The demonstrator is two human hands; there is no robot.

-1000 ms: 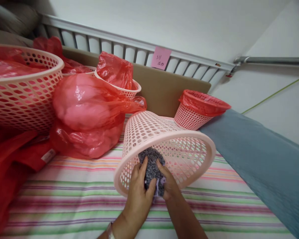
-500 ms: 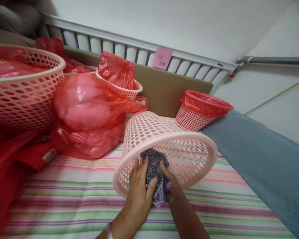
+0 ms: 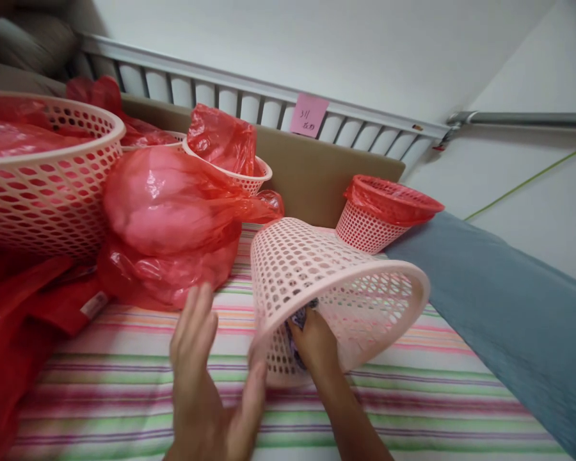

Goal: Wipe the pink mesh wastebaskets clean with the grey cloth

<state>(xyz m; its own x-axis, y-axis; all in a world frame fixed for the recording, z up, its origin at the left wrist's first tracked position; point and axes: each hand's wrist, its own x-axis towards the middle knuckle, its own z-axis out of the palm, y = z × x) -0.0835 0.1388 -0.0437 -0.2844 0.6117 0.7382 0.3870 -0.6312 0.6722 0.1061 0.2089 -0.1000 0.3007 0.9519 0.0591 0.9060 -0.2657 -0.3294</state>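
A pink perforated basket (image 3: 312,256) lies tipped on its side on the striped cloth (image 3: 139,378), its mouth facing me. My right hand (image 3: 318,342) reaches into the mouth and grips a dark patterned cloth (image 3: 297,320), which shows only in part behind the fingers and through the holes. Outside the basket, left of its rim, my left hand (image 3: 206,378) is spread, holds nothing and is slightly blurred. Its thumb is close to the rim; whether they touch, I cannot tell.
A filled red plastic bag (image 3: 168,224) sits left of the tipped basket. Beyond it stand a large pink basket (image 3: 43,192) and a smaller one (image 3: 249,182). A red-lined basket (image 3: 372,224) is behind right, beside a blue-grey cloth (image 3: 499,301).
My left hand has come off the dark cloth and moved left, its fingers spread. My right hand has pushed the cloth deeper into the basket, which has turned slightly.
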